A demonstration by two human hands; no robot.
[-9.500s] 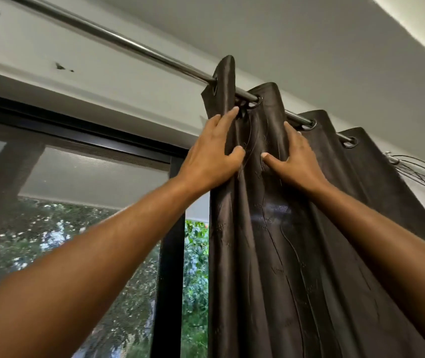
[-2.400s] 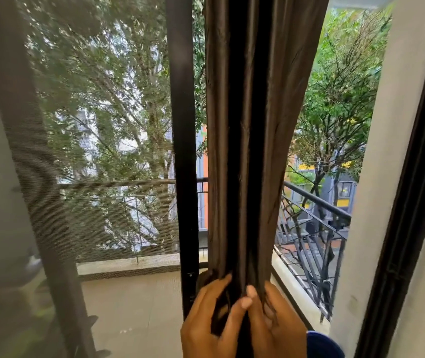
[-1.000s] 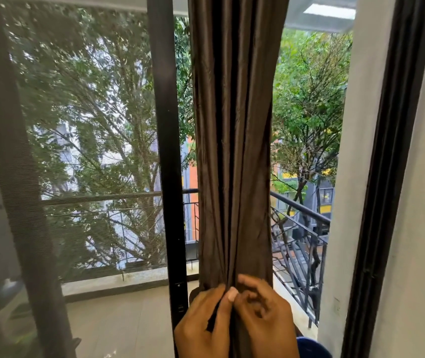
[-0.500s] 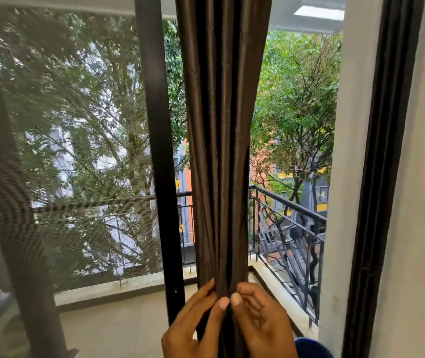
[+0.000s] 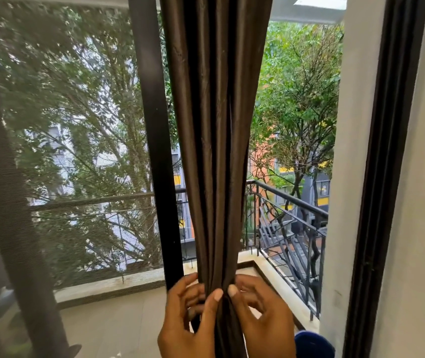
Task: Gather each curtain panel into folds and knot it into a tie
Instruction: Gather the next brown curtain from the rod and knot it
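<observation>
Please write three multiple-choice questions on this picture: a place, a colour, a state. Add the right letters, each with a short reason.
1. Where is the curtain gripped?
A. at the rod
B. low on the bundle
C. nowhere

2. The curtain is:
A. white
B. dark brown
C. red

3. The curtain is:
A. knotted
B. spread flat
C. gathered, unknotted

1 B: the left hand and right hand pinch it near the frame's bottom.
2 B: it looks dark brown.
3 C: folds bunched, no knot visible.
</observation>
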